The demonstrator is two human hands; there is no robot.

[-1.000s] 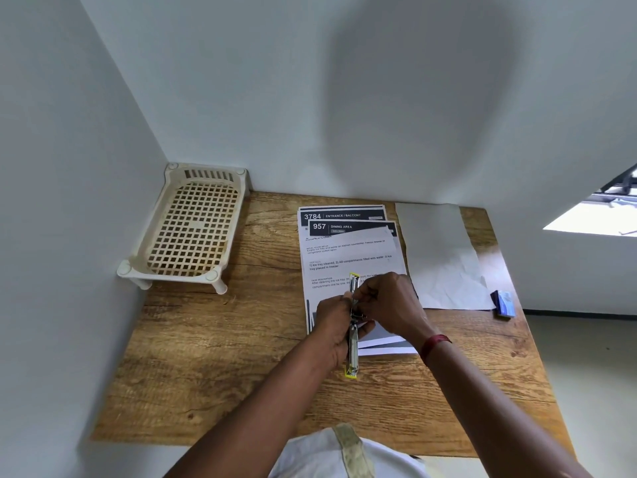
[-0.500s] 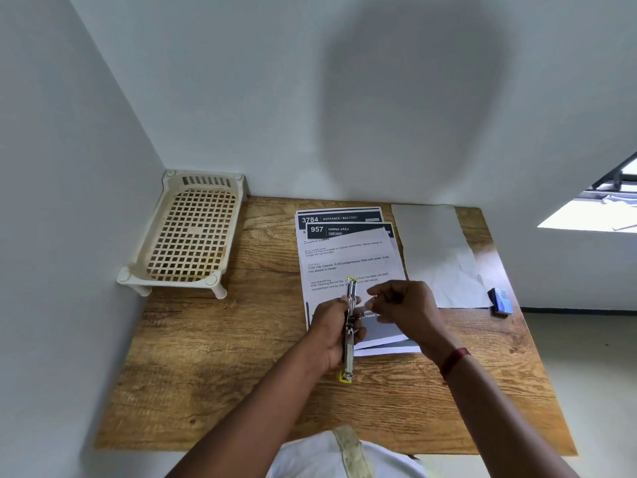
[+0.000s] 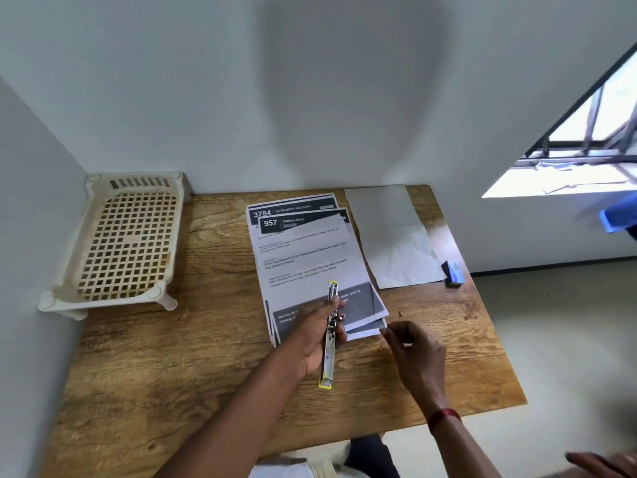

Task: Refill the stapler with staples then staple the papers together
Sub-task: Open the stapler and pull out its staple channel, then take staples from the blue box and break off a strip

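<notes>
My left hand (image 3: 315, 334) grips a slim metal stapler (image 3: 330, 339) with yellow ends, swung open into one long strip above the table's front. It lies over the near edge of several printed papers (image 3: 310, 257) spread at the table's middle. My right hand (image 3: 412, 346) hovers to the right of the stapler, apart from it. Its fingers are curled and pinch a tiny thin sliver at the tips, which looks like staples. A small blue staple box (image 3: 454, 273) sits by the table's right edge.
A blank grey sheet (image 3: 389, 236) lies right of the printed papers. A cream lattice tray (image 3: 127, 243) stands in the back left corner against the walls. The wooden table (image 3: 172, 357) ends close on the right. Another hand (image 3: 601, 464) shows at the bottom right.
My right hand has left the stapler and moved right and down, with its fingertips still pinched. My left hand keeps hold of the open stapler. The view has shifted slightly.
</notes>
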